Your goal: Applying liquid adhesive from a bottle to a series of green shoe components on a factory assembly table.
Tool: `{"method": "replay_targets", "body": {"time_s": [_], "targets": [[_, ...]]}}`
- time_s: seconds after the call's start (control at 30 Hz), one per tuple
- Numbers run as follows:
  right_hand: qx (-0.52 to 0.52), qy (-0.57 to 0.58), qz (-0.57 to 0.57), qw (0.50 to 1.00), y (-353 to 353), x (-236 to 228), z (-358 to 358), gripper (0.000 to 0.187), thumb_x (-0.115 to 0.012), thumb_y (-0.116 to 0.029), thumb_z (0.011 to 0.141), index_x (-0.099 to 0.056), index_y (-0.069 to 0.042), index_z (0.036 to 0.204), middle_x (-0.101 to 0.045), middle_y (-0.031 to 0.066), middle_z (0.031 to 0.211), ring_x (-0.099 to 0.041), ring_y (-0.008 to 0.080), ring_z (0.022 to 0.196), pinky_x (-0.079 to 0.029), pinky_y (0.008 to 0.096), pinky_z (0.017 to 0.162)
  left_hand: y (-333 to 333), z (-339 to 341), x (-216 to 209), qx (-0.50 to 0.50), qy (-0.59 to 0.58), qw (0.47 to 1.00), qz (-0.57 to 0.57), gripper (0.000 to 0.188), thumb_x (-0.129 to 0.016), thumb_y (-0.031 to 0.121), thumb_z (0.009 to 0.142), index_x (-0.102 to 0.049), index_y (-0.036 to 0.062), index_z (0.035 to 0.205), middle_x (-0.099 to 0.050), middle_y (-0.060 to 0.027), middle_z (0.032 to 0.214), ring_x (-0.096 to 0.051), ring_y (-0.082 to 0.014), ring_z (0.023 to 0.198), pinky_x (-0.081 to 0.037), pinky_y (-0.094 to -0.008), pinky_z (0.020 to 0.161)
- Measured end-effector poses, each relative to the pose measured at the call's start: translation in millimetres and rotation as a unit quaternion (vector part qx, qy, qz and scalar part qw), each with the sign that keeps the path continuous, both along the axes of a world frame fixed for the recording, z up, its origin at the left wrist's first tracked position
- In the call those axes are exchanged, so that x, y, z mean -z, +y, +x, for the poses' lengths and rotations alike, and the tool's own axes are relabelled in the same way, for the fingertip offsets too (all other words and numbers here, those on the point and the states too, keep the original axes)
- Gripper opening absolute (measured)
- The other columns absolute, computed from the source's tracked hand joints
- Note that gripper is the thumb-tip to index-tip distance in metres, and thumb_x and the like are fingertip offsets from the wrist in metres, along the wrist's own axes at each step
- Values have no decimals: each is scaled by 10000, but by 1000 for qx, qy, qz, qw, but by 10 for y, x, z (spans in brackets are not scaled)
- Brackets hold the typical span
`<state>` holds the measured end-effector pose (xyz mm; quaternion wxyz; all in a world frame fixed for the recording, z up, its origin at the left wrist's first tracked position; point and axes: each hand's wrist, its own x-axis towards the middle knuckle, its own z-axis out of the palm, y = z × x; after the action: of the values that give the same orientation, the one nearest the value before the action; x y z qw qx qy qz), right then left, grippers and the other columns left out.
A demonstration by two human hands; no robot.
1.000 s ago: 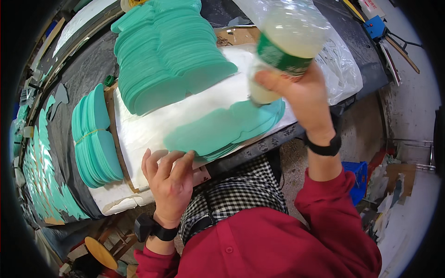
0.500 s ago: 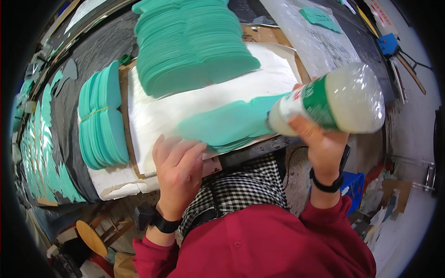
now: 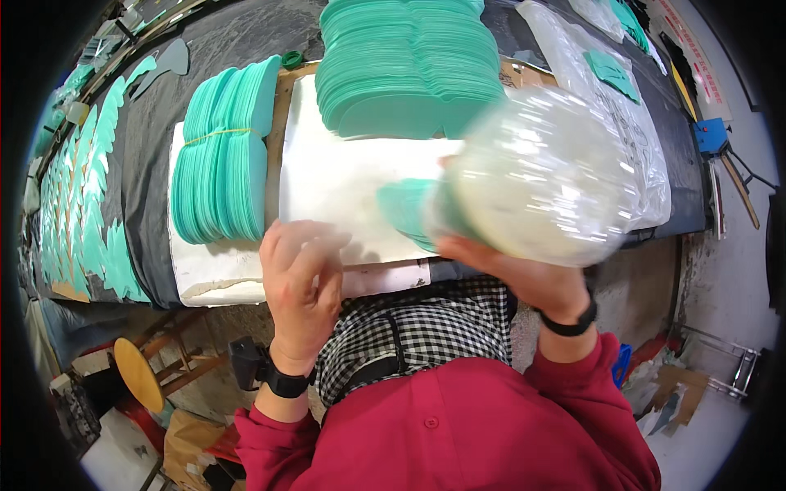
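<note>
Right hand [image 3: 524, 277] closed round a translucent bottle [image 3: 544, 176], its fingers partly hidden; left hand [image 3: 299, 266] half open, fingers loosely curled and blurred, seemingly empty, at the near edge of a white sheet [image 3: 344, 168], contact uncertain. The bottle is tilted over the right part of the sheet, broad base toward the viewer and narrower end pointing down and left, a pose that probably keeps its mouth, hidden here, close to the work. Its contents look pale and cloudy; motion blur conceals the fill level. Partly covered by it, loose teal cut-outs [image 3: 403, 209] lie on the sheet, which presumably shields the board [image 3: 281, 106] beneath. On the far side rises a tall teal stack [image 3: 409, 69], its layers leaning in a row, perhaps so that single pieces come away easily. To the left, a teal bundle [image 3: 217, 176] is gathered by a rubber band [image 3: 217, 134], likely to hold its layers together. Far right, clear plastic film [image 3: 651, 184] bears a few teal pieces [image 3: 612, 74]; whether it is a bag cannot be told. Far left, jagged teal offcuts [image 3: 98, 180] spread over the dark tabletop [image 3: 237, 37].
</note>
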<state>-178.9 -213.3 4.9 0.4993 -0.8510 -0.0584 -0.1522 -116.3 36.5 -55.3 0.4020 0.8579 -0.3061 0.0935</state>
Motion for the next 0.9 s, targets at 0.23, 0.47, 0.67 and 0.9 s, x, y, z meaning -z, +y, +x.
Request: {"method": "replay_targets", "body": {"time_s": [0.23, 0.47, 0.67, 0.9], "targets": [[236, 54, 176, 954, -586, -185, -154, 427, -796, 16, 824, -667, 10, 1231, -731, 95, 1108, -711, 196, 1014, -559, 341, 938, -91, 0, 28, 4, 19, 1000, -18, 243, -688, -91, 815, -739, 68, 991, -661, -73, 1006, -590, -287, 982, -466, -403, 889], [109, 38, 214, 970, 14, -19, 346, 572, -877, -117, 776, -583, -54, 1262, -754, 107, 1060, -744, 206, 947, -598, 343, 820, -476, -251, -3, 76, -41, 995, 54, 364, -702, -17, 717, -741, 139, 1043, -649, -22, 1041, -556, -297, 982, -397, -441, 920], [102, -50, 58, 992, 168, -90, 373, 615, -855, -181, 733, -579, -79, 1274, -722, 182, 999, -723, 368, 838, -586, 426, 733, -559, -438, -86, 92, -13, 990, 107, 331, -717, 2, 727, -745, 120, 1035, -657, -23, 1028, -548, -288, 993, -387, -434, 937], [246, -20, 90, 965, -951, -124, -126, 483, -830, -109, 838, -618, -12, 1261, -738, 75, 1071, -700, 150, 937, -577, 303, 811, -361, 95, -180, -13, -49, 993, 107, 218, -709, 5, 867, -744, 82, 1067, -652, -92, 1076, -562, -279, 1062, -419, -403, 966]]}}
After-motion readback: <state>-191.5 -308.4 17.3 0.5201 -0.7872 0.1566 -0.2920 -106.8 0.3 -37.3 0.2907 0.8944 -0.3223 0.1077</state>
